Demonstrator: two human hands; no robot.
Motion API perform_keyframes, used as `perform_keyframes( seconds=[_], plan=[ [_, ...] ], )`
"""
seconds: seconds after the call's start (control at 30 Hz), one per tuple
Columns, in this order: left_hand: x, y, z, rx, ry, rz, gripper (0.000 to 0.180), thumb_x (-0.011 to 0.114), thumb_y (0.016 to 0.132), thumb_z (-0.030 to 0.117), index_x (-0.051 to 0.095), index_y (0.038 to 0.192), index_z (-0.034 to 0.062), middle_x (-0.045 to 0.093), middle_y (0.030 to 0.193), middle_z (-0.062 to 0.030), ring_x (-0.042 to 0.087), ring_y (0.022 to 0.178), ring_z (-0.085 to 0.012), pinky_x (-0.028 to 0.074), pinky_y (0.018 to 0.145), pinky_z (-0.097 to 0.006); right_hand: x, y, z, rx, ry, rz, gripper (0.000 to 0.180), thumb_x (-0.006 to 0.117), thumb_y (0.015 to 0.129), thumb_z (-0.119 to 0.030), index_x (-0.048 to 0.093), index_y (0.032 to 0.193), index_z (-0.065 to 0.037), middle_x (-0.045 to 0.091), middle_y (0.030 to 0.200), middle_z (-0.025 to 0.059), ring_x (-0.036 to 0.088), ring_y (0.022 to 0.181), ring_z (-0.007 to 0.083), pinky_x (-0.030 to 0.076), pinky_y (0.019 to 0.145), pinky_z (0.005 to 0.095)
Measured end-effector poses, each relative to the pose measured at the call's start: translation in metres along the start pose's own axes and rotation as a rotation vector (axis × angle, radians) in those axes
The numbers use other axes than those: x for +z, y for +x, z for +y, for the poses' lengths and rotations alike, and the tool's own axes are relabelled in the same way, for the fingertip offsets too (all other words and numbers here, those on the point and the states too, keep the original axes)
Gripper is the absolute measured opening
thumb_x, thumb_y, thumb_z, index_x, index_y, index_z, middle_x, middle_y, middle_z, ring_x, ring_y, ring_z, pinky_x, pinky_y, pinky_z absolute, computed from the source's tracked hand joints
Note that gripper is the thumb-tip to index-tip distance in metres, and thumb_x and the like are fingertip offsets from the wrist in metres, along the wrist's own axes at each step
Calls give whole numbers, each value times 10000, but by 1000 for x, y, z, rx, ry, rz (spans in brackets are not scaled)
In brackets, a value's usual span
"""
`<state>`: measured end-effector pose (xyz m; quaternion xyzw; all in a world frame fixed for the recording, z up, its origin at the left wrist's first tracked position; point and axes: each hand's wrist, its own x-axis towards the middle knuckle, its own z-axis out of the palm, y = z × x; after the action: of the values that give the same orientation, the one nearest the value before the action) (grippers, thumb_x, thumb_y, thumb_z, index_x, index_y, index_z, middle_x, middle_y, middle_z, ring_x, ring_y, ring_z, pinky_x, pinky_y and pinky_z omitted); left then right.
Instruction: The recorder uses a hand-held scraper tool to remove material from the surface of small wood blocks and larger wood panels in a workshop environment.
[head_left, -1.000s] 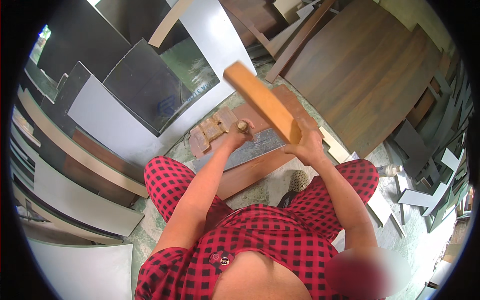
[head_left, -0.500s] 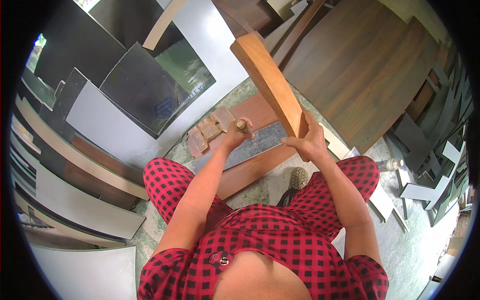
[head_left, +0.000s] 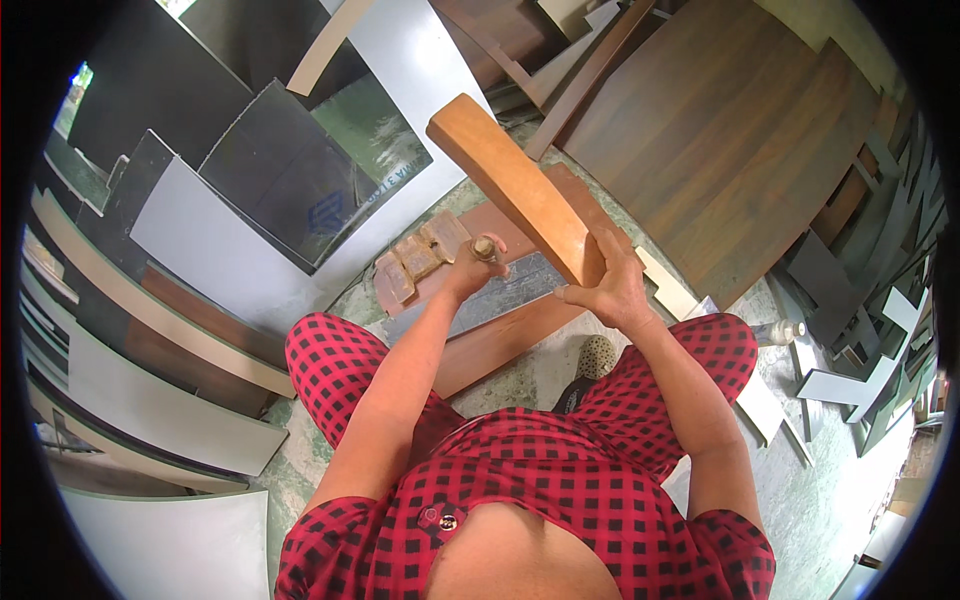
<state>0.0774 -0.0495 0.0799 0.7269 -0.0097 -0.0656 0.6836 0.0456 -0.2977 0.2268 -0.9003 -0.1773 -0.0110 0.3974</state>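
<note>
My right hand [head_left: 612, 284] grips the near end of a long, thick orange-brown wooden block [head_left: 510, 180]. The block slants up and away to the left, above the work surface. My left hand [head_left: 476, 270] is closed around an upright tool handle [head_left: 484, 246] with a round wooden end; its lower part is hidden by my fingers. Under the left hand lies a grey, scuffed flat strip [head_left: 500, 303], on top of a reddish-brown wooden board [head_left: 510, 350]. Beside that hand, several worn wooden pieces [head_left: 420, 257] sit on the board.
A large brown wood-grain panel [head_left: 720, 130] leans at the far right. Dark and white sheets [head_left: 280, 170] stand at the far left, with curved strips [head_left: 170, 300] nearer. Offcuts [head_left: 850, 370] crowd the right, and a clear bottle [head_left: 780, 332] is by my right knee.
The wooden block has tipped lower, its far end swinging left and toward me. My right hand has shifted slightly with it. My left hand stays almost where it was.
</note>
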Motion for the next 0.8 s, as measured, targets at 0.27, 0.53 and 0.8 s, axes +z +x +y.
perform_keyframes(
  seconds=[0.27,0.53,0.8],
  plan=[
    [1,2,-4,25,-35,21,297,688,599,-26,597,861,81,551,737,31,539,707,-94,457,624,-264,3,-3,3,-100,-75,11,845,804,534,-325,465,1241,-10,618,1036,206,625,909,359,497,788,402],
    [0,4,-11,194,637,85,401,751,700,92,592,1065,42,603,1103,-122,540,1069,-283,437,901,-363,11,0,14,-107,-371,-275,680,731,547,-271,511,1159,-71,608,897,173,610,826,367,495,721,441],
    [10,-2,-1,111,45,86,424,732,629,-8,601,1030,26,649,975,-64,601,898,-206,499,775,-342,14,-5,6,-245,-54,16,615,720,531,-258,515,1078,-66,596,869,162,592,868,351,492,729,437]
  ],
)
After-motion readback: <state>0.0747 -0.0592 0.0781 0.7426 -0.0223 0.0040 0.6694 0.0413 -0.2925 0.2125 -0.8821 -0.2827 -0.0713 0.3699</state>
